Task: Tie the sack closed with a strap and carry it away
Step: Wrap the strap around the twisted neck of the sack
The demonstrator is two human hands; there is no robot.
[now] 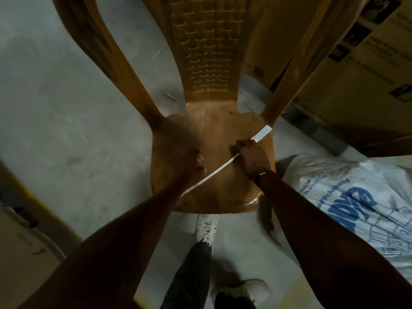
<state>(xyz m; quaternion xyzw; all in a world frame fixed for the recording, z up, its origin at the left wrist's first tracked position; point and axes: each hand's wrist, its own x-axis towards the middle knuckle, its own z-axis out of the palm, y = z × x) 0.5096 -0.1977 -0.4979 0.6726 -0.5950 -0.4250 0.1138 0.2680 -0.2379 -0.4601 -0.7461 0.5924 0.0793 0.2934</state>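
Note:
A thin white strap (214, 173) runs slantwise over the seat of a brown plastic chair (207, 128). My right hand (250, 158) is closed around the strap near its wide flat end, which sticks out past my fingers toward the chair's right arm. My left hand (192, 163) hovers over the seat beside the strap's lower stretch, fingers curled; whether it grips the strap is hard to tell. The white woven sack (347, 197) with blue print lies on the floor to the right of the chair, its mouth toward the chair.
Large cardboard boxes (361, 70) stand at the back right. The grey concrete floor (66, 112) spreads to the left. My feet in white shoes (206, 228) stand just in front of the chair. A pale object (24, 248) sits at the lower left.

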